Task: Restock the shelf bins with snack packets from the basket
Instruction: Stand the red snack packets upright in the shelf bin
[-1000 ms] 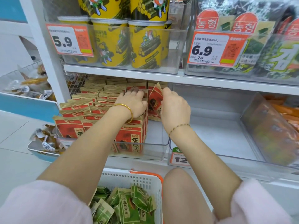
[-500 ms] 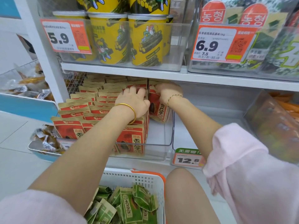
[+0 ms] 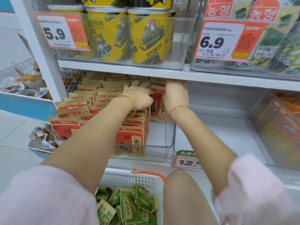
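Red-and-tan striped packets [image 3: 129, 140] filled the clear bin [image 3: 162, 153]; green packets [image 3: 129, 207] lay in the white, orange-rimmed basket [image 3: 129, 177].

Bright, even overhead light; shadows soft, deepest under the upper shelf [image 3: 162, 73]. Glare on clear bins [image 3: 162, 153]. Wide-angle bending at edges; pink sleeves [image 3: 259, 192] and right side blurred.

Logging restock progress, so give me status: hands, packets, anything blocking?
Left hand pressing on the red packet rows. Right hand steadying a red packet at the bin's back. Green packets wait in the basket. Nothing blocking.
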